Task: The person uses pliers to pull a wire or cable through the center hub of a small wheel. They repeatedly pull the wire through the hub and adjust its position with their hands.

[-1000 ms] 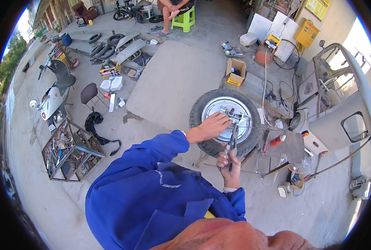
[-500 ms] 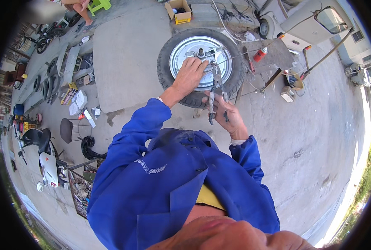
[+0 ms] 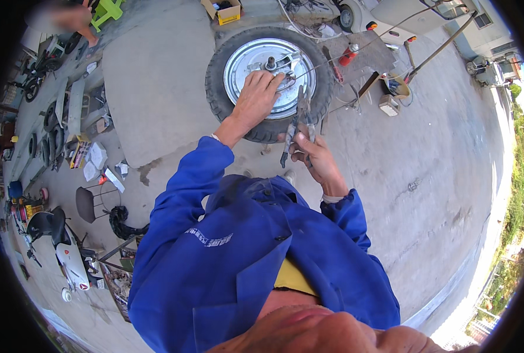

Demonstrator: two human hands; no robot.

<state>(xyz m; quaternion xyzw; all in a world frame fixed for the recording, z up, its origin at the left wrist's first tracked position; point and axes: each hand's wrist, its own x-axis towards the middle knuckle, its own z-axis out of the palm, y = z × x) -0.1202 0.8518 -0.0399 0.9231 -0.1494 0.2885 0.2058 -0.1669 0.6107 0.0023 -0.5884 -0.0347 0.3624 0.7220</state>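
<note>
A wheel with a black knobby tyre (image 3: 216,79) and a silver hub (image 3: 238,59) lies flat before me, its axle (image 3: 270,63) pointing up. On the hub, my left hand (image 3: 253,99) has its fingers bent and pressed together beside a small metal arm (image 3: 288,59); what they pinch is hidden. A thin cable (image 3: 356,53) runs from near these fingertips to the upper right. My right hand (image 3: 319,163) is closed around the handles of grimy grey pliers (image 3: 300,120). The jaws point away from me over the hub's right side, apart from my left hand.
Right of the tyre are a red spray can (image 3: 348,55), a red-handled tool (image 3: 336,73) and a bucket (image 3: 400,88). A cardboard box (image 3: 225,15) stands beyond. To the left are a stool (image 3: 86,203), a white scooter (image 3: 71,259) and scattered parts. A person (image 3: 81,23) is at the far left.
The view has shifted, so the wheel appears farther up and left. The plier jaws have swung right, away from my left fingertips. My left hand stays at the hub.
</note>
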